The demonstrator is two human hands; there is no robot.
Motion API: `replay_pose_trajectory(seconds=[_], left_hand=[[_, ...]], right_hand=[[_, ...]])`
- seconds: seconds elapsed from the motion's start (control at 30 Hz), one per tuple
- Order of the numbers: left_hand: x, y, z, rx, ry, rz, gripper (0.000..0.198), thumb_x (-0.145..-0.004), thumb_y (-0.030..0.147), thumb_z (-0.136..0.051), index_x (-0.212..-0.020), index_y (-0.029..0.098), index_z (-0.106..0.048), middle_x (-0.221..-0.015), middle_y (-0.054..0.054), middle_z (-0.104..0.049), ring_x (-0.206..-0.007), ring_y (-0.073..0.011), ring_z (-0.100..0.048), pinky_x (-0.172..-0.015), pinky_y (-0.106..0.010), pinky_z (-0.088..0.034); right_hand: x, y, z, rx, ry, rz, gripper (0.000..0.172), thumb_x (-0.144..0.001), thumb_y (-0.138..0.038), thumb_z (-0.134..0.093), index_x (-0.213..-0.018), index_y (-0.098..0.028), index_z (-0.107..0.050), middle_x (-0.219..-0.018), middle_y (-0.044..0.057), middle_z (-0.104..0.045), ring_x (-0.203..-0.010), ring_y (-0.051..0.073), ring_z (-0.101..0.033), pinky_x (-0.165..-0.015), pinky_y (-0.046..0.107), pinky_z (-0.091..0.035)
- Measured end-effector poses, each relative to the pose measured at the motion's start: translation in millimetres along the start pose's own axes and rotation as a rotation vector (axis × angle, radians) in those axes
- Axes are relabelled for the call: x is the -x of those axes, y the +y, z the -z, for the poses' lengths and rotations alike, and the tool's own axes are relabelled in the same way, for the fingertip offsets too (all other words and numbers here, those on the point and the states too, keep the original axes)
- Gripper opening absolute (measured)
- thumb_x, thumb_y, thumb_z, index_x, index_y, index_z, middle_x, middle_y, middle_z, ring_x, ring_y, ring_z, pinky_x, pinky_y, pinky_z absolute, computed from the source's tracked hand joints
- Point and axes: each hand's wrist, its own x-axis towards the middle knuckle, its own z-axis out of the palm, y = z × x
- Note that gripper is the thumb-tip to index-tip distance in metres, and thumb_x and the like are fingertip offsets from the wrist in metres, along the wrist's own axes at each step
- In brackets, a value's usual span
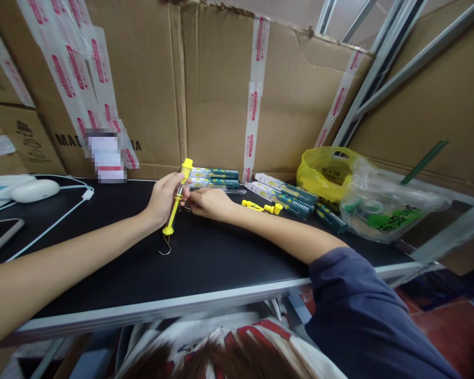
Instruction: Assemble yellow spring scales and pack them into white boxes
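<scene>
My left hand (165, 197) is closed around a yellow spring scale (176, 205) with a clear tube. The scale slants, its yellow cap at the top and a bent wire hook (166, 248) hanging from the lower end. Just to its right, my right hand (208, 203) has its fingers curled together close to the tabletop. Thin metal wire pieces (187, 209) show beside these fingertips; whatever the fingers hold is hidden. Small yellow plastic parts (263, 206) lie near my right forearm.
Narrow printed boxes (215, 178) lie behind my hands, and more boxes (286, 197) are to the right. A yellow bag (319, 171) and a clear plastic bag (391, 205) stand farther right. White cables (51, 227) cross the black table (229, 258) at left. Tall cardboard (217, 95) closes off the back.
</scene>
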Motion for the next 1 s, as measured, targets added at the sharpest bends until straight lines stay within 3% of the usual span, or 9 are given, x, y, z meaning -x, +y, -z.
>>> replay_pose_trajectory(seconds=[0.13, 0.3, 0.47, 0.7, 1.0], left_hand=[[6, 3, -6.2, -0.031, -0.019, 0.066, 0.024, -0.079, 0.039, -0.057, -0.087, 0.015, -0.057, -0.051, 0.004, -0.055, -0.041, -0.007, -0.047, -0.038, -0.015, -0.037], [18, -3, -15.5, -0.164, -0.14, 0.259, 0.025, -0.08, 0.04, -0.06, -0.084, 0.016, -0.053, -0.061, 0.002, -0.059, -0.043, -0.0069, -0.051, -0.036, -0.015, -0.039], [26, -9, -18.0, -0.279, -0.276, 0.34, 0.033, -0.077, 0.045, -0.066, -0.088, 0.017, -0.054, -0.07, 0.003, -0.059, -0.047, -0.007, -0.055, -0.037, -0.016, -0.043], [26, -13, -15.7, -0.334, -0.296, 0.316, 0.042, -0.073, 0.051, -0.069, -0.094, 0.018, -0.052, -0.07, 0.004, -0.057, -0.044, -0.0063, -0.053, -0.036, -0.016, -0.043], [27, -19, -15.9, -0.366, -0.35, 0.326, 0.033, -0.08, 0.047, -0.063, -0.09, 0.019, -0.049, -0.069, 0.004, -0.057, -0.041, -0.006, -0.052, -0.033, -0.016, -0.041]], right_hand=[[17, 7, 7, -0.237, 0.106, -0.185, 0.007, -0.087, -0.02, -0.051, -0.084, -0.016, -0.056, -0.081, 0.003, -0.062, -0.069, 0.014, -0.054, -0.062, 0.024, -0.036], [63, 7, 21, -0.431, 0.164, -0.247, 0.009, -0.089, -0.023, -0.05, -0.082, -0.017, -0.051, -0.077, 0.0, -0.058, -0.065, 0.011, -0.05, -0.061, 0.022, -0.036], [85, 10, 23, -0.268, 0.158, -0.273, 0.009, -0.093, -0.025, -0.047, -0.089, -0.019, -0.053, -0.079, 0.0, -0.062, -0.064, 0.011, -0.052, -0.06, 0.021, -0.033], [81, 21, 21, -0.091, 0.302, -0.199, 0.015, -0.096, -0.026, -0.043, -0.091, -0.018, -0.055, -0.082, 0.004, -0.067, -0.069, 0.013, -0.058, -0.06, 0.022, -0.035], [83, 17, 28, 0.056, 0.359, -0.02, 0.019, -0.098, -0.025, -0.04, -0.093, -0.017, -0.056, -0.085, 0.005, -0.067, -0.076, 0.013, -0.062, -0.063, 0.023, -0.039]])
